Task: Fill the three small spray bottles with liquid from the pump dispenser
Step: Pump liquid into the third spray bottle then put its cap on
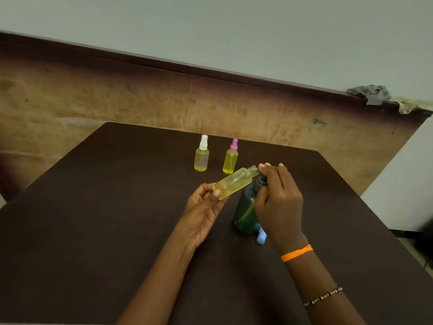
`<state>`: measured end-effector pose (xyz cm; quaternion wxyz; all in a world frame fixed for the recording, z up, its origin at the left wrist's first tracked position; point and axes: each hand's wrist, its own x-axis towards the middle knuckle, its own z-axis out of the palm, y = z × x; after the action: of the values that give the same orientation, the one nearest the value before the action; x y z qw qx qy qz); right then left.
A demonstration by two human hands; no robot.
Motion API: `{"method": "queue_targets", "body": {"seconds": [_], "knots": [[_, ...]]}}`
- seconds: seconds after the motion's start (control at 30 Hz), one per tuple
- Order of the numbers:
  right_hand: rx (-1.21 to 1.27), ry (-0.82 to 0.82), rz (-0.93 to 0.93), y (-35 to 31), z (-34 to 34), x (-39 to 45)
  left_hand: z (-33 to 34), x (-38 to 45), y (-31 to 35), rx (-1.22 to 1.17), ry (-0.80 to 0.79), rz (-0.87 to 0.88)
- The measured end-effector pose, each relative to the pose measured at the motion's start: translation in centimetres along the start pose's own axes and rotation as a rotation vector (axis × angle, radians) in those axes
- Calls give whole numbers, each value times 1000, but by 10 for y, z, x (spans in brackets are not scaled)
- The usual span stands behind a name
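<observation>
My left hand grips the base of an uncapped small spray bottle, tilted with its open neck up and to the right, yellow liquid in its lower part. That neck meets the nozzle of the dark green pump dispenser, which stands on the table. My right hand is curled over the dispenser's pump head and hides most of it. Two capped small bottles of yellow liquid stand behind: one with a white sprayer, one with a pink sprayer. A light blue sprayer cap lies by the dispenser's base.
The dark brown table stands against a worn wooden panel. A grey rag lies on the panel's top ledge at the far right. The table's right edge drops off near a white wall.
</observation>
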<state>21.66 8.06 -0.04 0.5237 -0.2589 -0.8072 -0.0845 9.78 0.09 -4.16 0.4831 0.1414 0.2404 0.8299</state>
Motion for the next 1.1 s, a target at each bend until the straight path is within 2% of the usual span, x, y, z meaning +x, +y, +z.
{"method": "queue_targets", "body": {"seconds": [0.2,0.43,0.67,0.9,1.1], "knots": [[-30,-82,-28,-3,-12,15,4,-2,2,4,17,7],[-6,41,6,-1,4,-6,3,-1,1,15,9,10],[-46,-33,-35,-4,-7,12,4,-3,3,21,3,18],[-5,87,10,-4,8,-4,3,-1,2,20,-3,16],[-20,20,-17,-3,-2,11,6,-4,3,6,11,7]]}}
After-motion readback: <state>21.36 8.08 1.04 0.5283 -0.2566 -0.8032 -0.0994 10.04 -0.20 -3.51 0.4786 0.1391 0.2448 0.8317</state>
